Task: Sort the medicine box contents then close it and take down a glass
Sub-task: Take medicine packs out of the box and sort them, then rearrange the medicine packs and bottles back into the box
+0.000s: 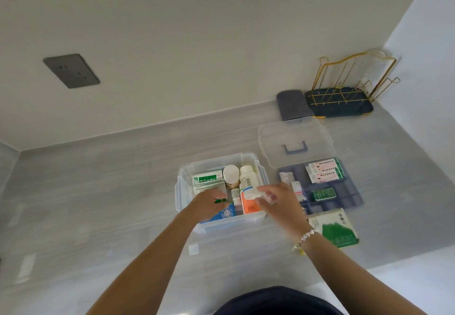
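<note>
A clear plastic medicine box (pixel 183 186) stands open on the grey counter, holding bottles, green-and-white packets and an orange-and-white carton (pixel 248 206). My left hand (pixel 209 202) reaches into its left side, fingers on a small green item (pixel 219 200). My right hand (pixel 278 200) hovers over the box's right side, gripping a white bottle (pixel 251 186) lying on its side. The clear lid (pixel 296 139) with a blue handle lies behind a blue divider tray (pixel 344 199) to the right. A glass (pixel 369 78) is faintly visible on the gold rack.
A gold wire rack (pixel 349 78) on a dark blue mat (pixel 342 107) sits in the far right corner beside a folded grey cloth (pixel 291 104). A green-and-white packet (pixel 336 228) lies near the tray. A grey wall socket (pixel 71 71) is at upper left.
</note>
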Demonstrator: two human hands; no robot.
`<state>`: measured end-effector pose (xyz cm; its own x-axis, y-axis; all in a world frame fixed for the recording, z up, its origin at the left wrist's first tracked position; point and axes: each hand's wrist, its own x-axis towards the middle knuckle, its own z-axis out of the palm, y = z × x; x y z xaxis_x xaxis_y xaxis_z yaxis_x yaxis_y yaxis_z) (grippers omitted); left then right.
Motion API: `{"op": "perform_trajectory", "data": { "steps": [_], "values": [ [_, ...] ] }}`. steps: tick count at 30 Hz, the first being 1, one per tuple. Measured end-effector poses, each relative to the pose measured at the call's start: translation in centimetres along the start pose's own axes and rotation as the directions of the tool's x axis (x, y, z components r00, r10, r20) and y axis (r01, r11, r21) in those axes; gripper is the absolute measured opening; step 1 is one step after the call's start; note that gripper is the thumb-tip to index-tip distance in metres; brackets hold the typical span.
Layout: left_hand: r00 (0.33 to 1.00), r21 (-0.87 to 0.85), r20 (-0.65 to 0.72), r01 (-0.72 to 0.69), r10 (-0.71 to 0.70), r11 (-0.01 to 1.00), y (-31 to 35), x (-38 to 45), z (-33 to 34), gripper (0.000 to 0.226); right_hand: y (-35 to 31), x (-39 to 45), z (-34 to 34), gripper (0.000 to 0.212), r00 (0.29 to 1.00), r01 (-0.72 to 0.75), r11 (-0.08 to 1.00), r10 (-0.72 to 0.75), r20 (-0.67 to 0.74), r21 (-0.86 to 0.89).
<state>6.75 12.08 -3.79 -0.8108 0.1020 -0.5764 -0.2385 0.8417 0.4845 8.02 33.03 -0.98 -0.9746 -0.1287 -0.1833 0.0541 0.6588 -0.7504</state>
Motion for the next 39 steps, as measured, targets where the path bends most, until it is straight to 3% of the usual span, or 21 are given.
{"op": "perform_trajectory", "data": {
  "steps": [10, 18, 21, 23, 26, 30, 34, 39],
  "values": [
    [0.992, 0.144, 0.1, -0.095, 0.081, 0.985, -0.4, 2.7, 0.1, 0.018, 0.9, -0.3, 2.4, 0.058, 0.997, 0.01, 0.991, 0.0, 0.075, -0.134],
    [0.99, 0.13, 0.07, -0.131, 0.123, 0.983, -0.6, 2.8, -1.2, 0.03, 1.0, -0.4, 2.8, 0.056, 0.999, -0.012, 0.994, 0.017, 0.039, -0.11],
    [0.994, 0.027, -0.045, -0.1, 0.101, 0.995, -0.4, 2.0, -2.5, 0.032, 1.0, -0.4, 2.6, 0.055, 1.0, 0.01, 0.979, -0.005, 0.023, -0.202],
    [0.986, -0.162, -0.163, -0.059, 0.032, 0.985, -0.3, 1.1, -3.7, 0.032, 0.9, -0.5, 2.5, 0.053, 0.999, 0.037, 0.959, -0.045, -0.022, -0.281],
    [0.954, -0.533, -0.289, -0.094, -0.076, 0.841, 0.0, -1.1, -5.1, 0.024, 0.1, -0.6, 2.1, 0.049, 0.99, 0.091, 0.955, -0.117, -0.075, -0.283],
    [0.898, -0.805, -0.384, -0.212, -0.215, 0.555, 0.6, -4.9, -5.1, 0.015, -2.0, -0.7, 1.5, 0.043, 0.962, 0.266, 0.958, -0.272, -0.038, -0.103],
    [0.858, -0.916, -0.393, -0.332, -0.33, 0.227, 0.4, -9.0, -3.3, 0.01, -4.4, -1.6, 1.7, 0.037, 0.963, 0.199, 0.952, -0.233, 0.133, 0.231],
    [0.868, -0.934, -0.358, -0.329, -0.345, 0.139, -2.4, -12.9, -0.7, 0.033, -6.7, -2.9, 3.6, 0.024, 0.937, 0.081, 0.897, -0.217, 0.274, 0.434]
  ]
}}
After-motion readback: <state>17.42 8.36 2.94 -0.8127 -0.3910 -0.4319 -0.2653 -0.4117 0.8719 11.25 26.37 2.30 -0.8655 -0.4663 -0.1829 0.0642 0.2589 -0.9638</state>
